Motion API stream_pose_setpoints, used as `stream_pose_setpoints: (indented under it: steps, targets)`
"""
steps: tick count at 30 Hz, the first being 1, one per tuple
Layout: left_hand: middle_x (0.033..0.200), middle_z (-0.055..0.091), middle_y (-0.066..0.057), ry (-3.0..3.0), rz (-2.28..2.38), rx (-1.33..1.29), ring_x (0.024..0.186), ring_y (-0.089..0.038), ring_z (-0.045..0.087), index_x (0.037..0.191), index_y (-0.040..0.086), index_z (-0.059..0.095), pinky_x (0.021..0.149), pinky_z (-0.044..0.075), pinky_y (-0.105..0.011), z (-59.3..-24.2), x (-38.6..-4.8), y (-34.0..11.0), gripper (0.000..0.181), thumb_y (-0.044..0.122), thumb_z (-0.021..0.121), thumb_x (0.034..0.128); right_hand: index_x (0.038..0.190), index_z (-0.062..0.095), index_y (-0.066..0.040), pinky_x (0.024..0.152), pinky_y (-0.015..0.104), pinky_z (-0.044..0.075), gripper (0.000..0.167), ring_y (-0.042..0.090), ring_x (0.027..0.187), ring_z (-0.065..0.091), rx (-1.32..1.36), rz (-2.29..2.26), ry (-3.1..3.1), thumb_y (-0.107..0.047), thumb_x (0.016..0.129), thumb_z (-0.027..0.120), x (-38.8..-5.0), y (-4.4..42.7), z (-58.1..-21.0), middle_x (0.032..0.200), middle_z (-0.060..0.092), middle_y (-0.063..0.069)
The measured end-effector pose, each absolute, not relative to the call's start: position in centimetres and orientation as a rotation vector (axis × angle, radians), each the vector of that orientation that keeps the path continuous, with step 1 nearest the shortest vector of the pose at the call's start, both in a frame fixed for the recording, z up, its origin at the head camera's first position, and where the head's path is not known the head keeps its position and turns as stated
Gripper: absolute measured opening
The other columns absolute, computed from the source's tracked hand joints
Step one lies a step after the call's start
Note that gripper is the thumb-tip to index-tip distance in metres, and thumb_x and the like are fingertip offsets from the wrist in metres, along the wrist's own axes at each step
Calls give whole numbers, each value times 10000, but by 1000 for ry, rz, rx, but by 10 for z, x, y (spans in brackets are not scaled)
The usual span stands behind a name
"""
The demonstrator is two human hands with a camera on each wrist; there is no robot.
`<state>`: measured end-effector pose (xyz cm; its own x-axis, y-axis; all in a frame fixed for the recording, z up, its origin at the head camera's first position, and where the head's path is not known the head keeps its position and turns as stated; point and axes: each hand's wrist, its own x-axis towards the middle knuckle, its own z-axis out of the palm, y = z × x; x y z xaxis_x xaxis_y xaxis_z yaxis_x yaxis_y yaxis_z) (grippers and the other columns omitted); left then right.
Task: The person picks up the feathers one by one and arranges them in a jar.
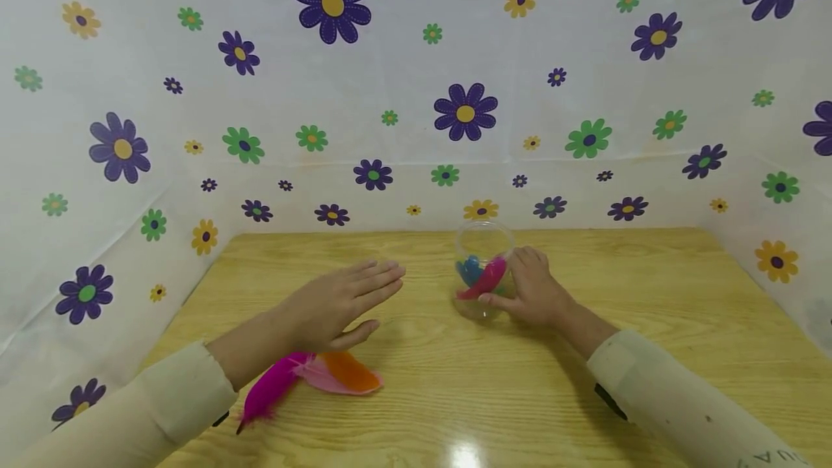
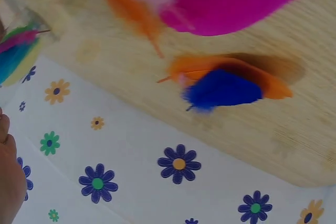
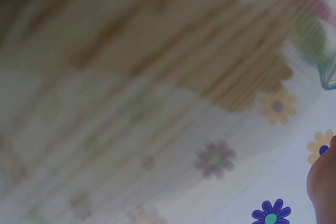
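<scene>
In the head view my right hand (image 1: 534, 287) grips a clear plastic jar (image 1: 484, 233) from its right side, thumb at the front. Inside the jar are a pink feather (image 1: 489, 279) and a blue feather (image 1: 469, 269); the left wrist view also shows green and yellow ones there. My left hand (image 1: 334, 302) hovers left of the jar with fingers extended, holding nothing. Below it lie a magenta feather (image 1: 269, 385), a light pink feather (image 1: 325, 378) and an orange feather (image 1: 351, 370). A dark blue feather (image 2: 226, 88) rests on another orange feather (image 2: 275, 88) in the left wrist view.
The wooden table (image 1: 429, 410) has pale grain. A white cloth (image 1: 396, 78) with printed flowers stands behind it and along both sides. Much of the right wrist view is blurred.
</scene>
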<state>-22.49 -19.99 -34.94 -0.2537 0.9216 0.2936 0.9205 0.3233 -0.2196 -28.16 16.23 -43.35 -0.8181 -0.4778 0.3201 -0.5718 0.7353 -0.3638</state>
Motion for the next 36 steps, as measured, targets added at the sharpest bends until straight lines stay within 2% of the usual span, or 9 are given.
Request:
stream_pose_setpoints:
  steps: [7,15,23,36]
  targets:
    - [1544,421,-203,-2229,261,-1743,1418,-352,431,1450,-57,445,1118,399,-510,-373,-222,-222,682,269,605,873,1170,547,-92,1105,574,250,560,271,1119,460,849,668,-2704,-550,877,681,-283,163,-435,1156,594,89]
    - [1521,463,-183,-2293,305,-1826,1397,-341,461,1458,-41,437,1101,421,-490,-402,-216,-241,701,404,573,935,1186,538,-91,1118,568,248,567,271,1128,458,840,662,-2721,-546,881,682,-283,163,-434,1172,591,96]
    - [1526,455,-185,-2293,344,-1822,1402,-334,457,1465,-36,438,1094,430,-473,-417,-213,-250,716,350,589,881,1178,539,-83,1088,567,278,583,264,1091,460,847,643,-2705,-559,873,680,-283,163,-435,1139,591,94]
    - [1563,404,-179,-2383,352,-1758,1430,-308,423,1494,-20,405,1125,417,-431,-429,-208,-251,635,294,560,964,1211,532,-76,1125,577,243,603,287,1141,463,827,668,-2737,-552,875,684,-281,163,-433,1189,593,111]
